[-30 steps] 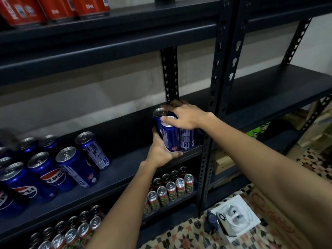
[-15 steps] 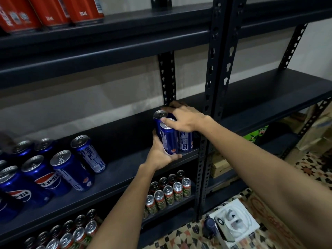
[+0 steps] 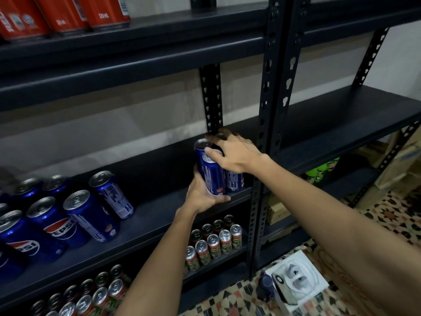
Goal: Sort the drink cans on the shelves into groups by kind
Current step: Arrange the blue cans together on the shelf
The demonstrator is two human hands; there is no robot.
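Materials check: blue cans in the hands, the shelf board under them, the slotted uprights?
Blue cans: likely aluminium; bare silvery tops with pull tabs, glossy printed blue sides catching highlights.
Shelf board: matte dark surface, no glare; painted metal or coated board, cannot tell which.
Uprights: probably painted steel angle; thin dark strips with punched keyhole slots.

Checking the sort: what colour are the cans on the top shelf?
Red cans with white print, seen in the head view, the only one.
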